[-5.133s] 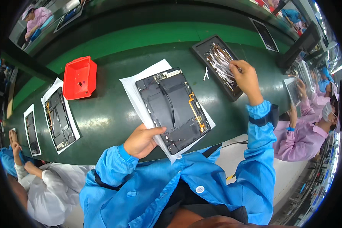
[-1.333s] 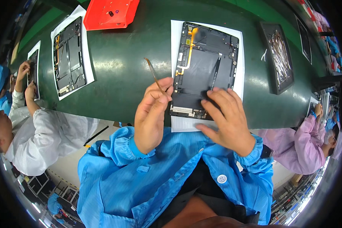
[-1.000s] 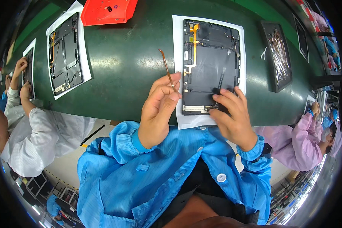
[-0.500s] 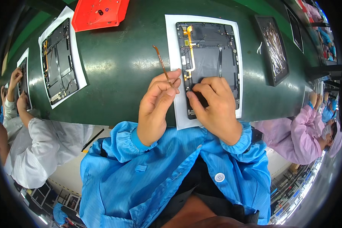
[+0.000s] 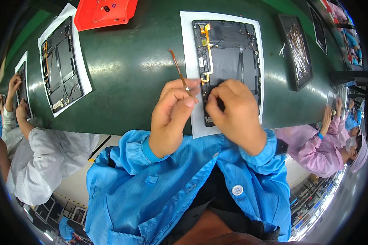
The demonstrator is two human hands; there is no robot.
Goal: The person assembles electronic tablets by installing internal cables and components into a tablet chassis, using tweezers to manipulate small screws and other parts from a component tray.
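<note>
In my left hand [image 5: 170, 114] a thin brown flex cable [image 5: 177, 67] is pinched between thumb and fingers, its free end angled up and away over the green tabletop. My right hand [image 5: 238, 112] is closed, thumb against curled fingers, over the near part of an opened black tablet housing [image 5: 227, 65]. Whatever those fingertips hold, if anything, is hidden. The housing lies on a white sheet [image 5: 188, 36]. Along its left side runs an orange-and-white flex cable [image 5: 209, 53], with thin black wires near the top.
A black tray [image 5: 280, 41] of thin silvery strips lies to the right, a small white scrap [image 5: 282, 50] beside it. A red bin [image 5: 106, 22] with small parts is at the far left. Left of me lies another tablet housing [image 5: 61, 69]. Co-workers sit on both sides.
My right hand's fingers have drawn in tighter over the housing. The left hand and its cable have shifted slightly right. The whole view has shifted a little.
</note>
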